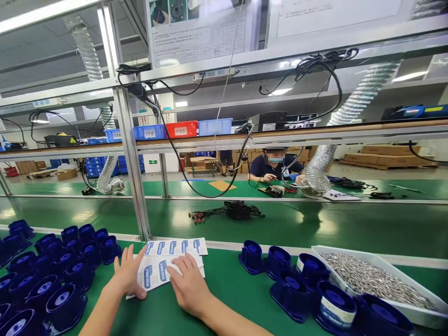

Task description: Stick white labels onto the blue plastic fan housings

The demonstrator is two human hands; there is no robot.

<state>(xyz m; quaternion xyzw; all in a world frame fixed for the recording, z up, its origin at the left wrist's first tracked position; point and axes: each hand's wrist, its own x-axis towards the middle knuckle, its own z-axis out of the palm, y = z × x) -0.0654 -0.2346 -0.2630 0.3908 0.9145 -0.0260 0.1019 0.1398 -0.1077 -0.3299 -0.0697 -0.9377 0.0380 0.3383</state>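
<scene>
Both my hands rest on a white label sheet (154,273) with blue stickers, lying on the green bench in front of me. My left hand (129,273) lies at its left edge, fingers stretched out and thumb underneath the near corner. My right hand (189,285) lies flat on the sheet's right part, fingers pointing left. A second label sheet (177,247) lies just behind. Dark blue round housings (52,275) crowd the bench to my left; several more blue housings (301,280) stand to my right.
A white tray (420,313) of small metal parts sits at the right. A green conveyor belt (315,224) runs behind, carrying a black cable bundle (238,211). A metal post (135,177) rises near the left hand. Across the line a person (275,168) works at another bench.
</scene>
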